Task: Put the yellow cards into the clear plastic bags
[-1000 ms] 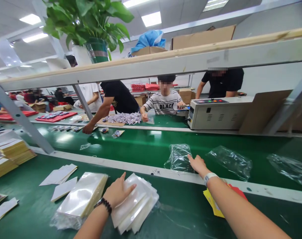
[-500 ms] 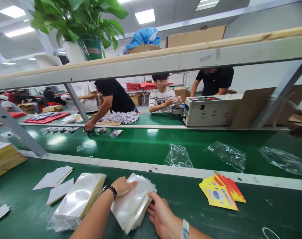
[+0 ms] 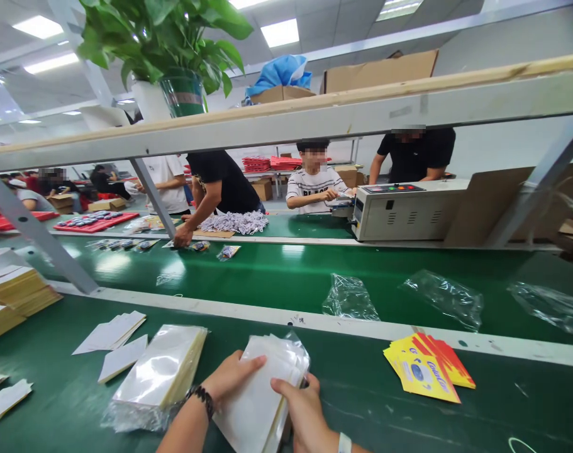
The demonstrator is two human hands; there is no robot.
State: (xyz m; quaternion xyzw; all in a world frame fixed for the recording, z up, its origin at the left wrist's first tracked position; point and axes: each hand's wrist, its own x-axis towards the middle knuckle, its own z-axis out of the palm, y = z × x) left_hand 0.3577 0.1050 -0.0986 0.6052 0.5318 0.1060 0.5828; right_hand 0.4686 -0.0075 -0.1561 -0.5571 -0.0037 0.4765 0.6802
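Note:
Between my hands is a stack of white cards in clear plastic sleeves (image 3: 255, 399), its upper sheets slightly fanned. My left hand (image 3: 234, 377) grips the left edge, thumb lying across the top. On the right edge, my right hand (image 3: 301, 399) is wrapped round the stack with its thumb on top; its other fingers are partly hidden. A second, thicker plastic-wrapped stack (image 3: 161, 365) lies just left of my left wrist. To the right, several yellow and red printed cards (image 3: 422, 368) lie fanned on the green table (image 3: 361, 415).
Loose white cards (image 3: 111, 333) and yellowish card piles (image 3: 22, 292) lie at the left. Beyond a white rail (image 3: 196, 308), a green conveyor belt carries clear plastic bags (image 3: 350, 299). A shelf beam crosses overhead. A grey machine (image 3: 404, 211) and co-workers (image 3: 224, 185) are opposite.
The stack has been raised and tilted a little towards me. My right hand has closed further round its right edge, its thumb now on top. The view has shifted slightly.

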